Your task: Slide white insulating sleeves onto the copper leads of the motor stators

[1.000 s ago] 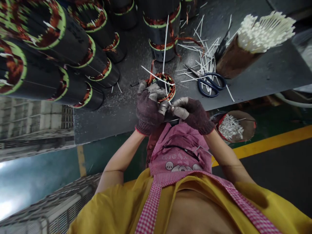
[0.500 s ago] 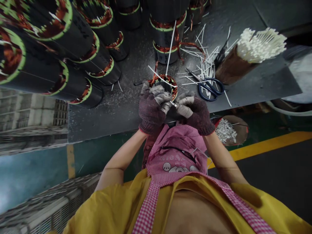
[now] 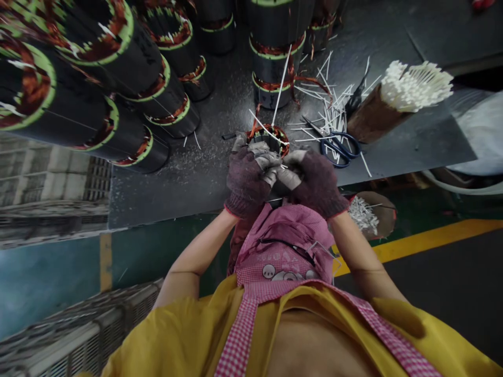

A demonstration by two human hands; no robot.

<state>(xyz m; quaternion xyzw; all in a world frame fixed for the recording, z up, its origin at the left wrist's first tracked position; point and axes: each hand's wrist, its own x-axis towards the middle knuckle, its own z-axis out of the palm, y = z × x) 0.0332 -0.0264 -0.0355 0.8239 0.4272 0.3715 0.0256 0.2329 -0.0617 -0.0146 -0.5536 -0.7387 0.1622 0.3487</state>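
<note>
Dark table (image 3: 188, 191), black copper-wound cylinders (image 3: 76, 104) stacked left, loose white strips (image 3: 334, 112) and scissors (image 3: 341, 149) right. Small wound ring (image 3: 284, 150) sits near the table's front edge, at the hands, two white ties (image 3: 282, 86) sticking out of it. Left hand (image 3: 248, 175): fingers curled closed over the ring's near side. Right hand (image 3: 314, 180): thumb and finger look pinched on a short white tie end (image 3: 283, 166); small and part hidden, so not certain. My read: drawing a tie tight on the ring is the step in hand, next move calls for a firm pull with the ring held steady. Writing on the cylinders and lettering on the apron (image 3: 281, 256) too blurred to read, no brand visible
</note>
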